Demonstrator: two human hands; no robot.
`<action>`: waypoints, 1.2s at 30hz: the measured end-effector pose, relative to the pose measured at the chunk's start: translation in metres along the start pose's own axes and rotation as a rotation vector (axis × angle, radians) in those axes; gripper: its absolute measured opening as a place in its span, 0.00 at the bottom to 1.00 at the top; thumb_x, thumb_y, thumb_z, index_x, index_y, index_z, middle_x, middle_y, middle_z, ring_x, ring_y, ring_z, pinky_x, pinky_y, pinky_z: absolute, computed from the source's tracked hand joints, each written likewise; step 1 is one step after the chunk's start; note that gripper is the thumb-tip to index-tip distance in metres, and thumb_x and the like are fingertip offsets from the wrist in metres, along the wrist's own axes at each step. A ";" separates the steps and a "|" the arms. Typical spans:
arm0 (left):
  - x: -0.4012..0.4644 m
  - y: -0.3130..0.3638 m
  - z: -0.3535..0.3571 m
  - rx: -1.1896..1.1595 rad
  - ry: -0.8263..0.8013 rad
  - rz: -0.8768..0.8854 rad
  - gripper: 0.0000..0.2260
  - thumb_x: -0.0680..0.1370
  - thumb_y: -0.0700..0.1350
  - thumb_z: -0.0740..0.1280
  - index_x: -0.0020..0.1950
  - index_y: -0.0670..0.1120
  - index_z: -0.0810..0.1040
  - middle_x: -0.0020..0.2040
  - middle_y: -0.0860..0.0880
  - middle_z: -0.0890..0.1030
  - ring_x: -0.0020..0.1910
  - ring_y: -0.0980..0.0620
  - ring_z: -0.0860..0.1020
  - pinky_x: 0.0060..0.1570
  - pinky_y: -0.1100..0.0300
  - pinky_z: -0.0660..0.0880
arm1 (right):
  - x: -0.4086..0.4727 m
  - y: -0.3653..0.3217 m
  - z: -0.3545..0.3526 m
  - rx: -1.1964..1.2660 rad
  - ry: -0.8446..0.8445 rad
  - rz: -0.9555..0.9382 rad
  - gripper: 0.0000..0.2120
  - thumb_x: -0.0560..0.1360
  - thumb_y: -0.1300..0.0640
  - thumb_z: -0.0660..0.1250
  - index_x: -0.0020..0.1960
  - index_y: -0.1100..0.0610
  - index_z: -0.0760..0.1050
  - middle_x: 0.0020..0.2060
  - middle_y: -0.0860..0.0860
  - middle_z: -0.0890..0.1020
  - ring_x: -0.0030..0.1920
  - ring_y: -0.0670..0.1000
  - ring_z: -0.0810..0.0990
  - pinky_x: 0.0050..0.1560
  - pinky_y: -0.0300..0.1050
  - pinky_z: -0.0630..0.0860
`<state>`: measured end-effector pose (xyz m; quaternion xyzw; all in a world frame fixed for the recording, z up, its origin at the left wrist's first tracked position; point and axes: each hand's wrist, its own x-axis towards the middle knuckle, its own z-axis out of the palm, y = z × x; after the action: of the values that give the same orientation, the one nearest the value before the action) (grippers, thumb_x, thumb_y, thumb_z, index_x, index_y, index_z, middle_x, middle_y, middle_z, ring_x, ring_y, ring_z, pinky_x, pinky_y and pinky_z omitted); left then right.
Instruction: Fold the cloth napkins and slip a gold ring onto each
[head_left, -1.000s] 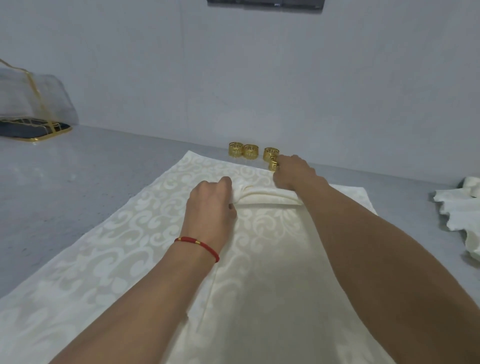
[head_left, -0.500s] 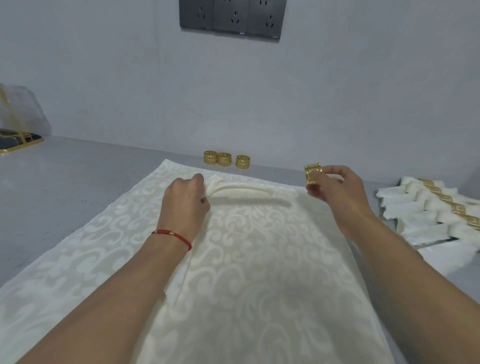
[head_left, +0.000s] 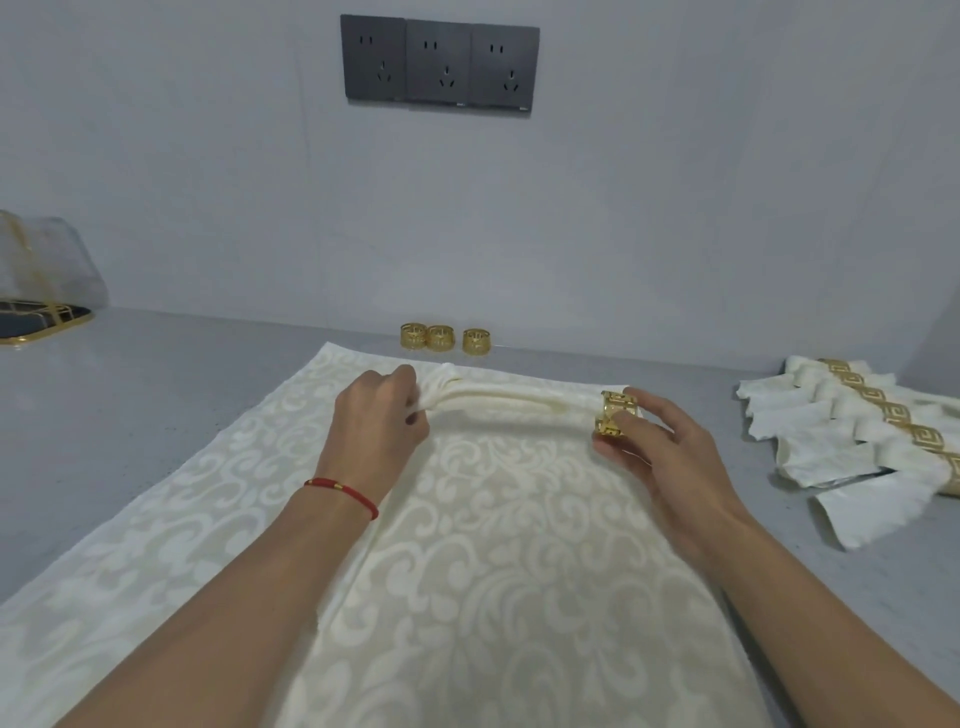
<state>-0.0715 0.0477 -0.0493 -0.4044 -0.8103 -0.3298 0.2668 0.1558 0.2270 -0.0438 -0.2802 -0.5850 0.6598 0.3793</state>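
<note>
My left hand (head_left: 376, 421) curls knuckles-up around the left end of the rolled napkin (head_left: 511, 402), pinching it against the patterned cloth (head_left: 519, 545) that covers the grey table (head_left: 156, 384). My right hand (head_left: 660, 447) reaches in from the right, thumb and fingers pinching a gold ring (head_left: 616, 413) at the roll's right end. Three spare rings (head_left: 440, 338) stand by the wall.

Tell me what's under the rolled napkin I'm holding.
The rolled napkin lies on a cream patterned cloth spread over the grey counter. What lies beneath that cloth is covered.
</note>
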 end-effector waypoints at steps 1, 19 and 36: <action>0.000 0.001 0.000 -0.010 -0.006 0.019 0.11 0.64 0.33 0.74 0.35 0.40 0.72 0.30 0.47 0.71 0.29 0.49 0.66 0.28 0.67 0.55 | -0.001 0.001 0.001 -0.007 -0.026 -0.005 0.17 0.79 0.60 0.71 0.67 0.52 0.78 0.53 0.57 0.87 0.52 0.55 0.87 0.68 0.55 0.76; -0.014 0.021 0.003 -0.050 -0.129 0.284 0.10 0.64 0.30 0.73 0.36 0.40 0.73 0.31 0.45 0.74 0.30 0.47 0.73 0.26 0.50 0.74 | -0.017 -0.006 0.001 -1.185 -0.215 -0.529 0.20 0.66 0.44 0.81 0.55 0.45 0.78 0.47 0.43 0.81 0.49 0.46 0.72 0.55 0.44 0.67; -0.024 0.052 -0.002 -0.090 0.004 0.483 0.08 0.66 0.28 0.70 0.38 0.39 0.75 0.33 0.48 0.72 0.36 0.49 0.71 0.34 0.59 0.67 | -0.026 0.002 0.026 -0.670 -0.110 -0.361 0.17 0.71 0.42 0.77 0.56 0.39 0.74 0.49 0.36 0.83 0.42 0.41 0.81 0.43 0.41 0.76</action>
<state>-0.0156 0.0586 -0.0484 -0.5971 -0.6741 -0.2932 0.3210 0.1484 0.1904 -0.0436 -0.2454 -0.8276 0.3686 0.3449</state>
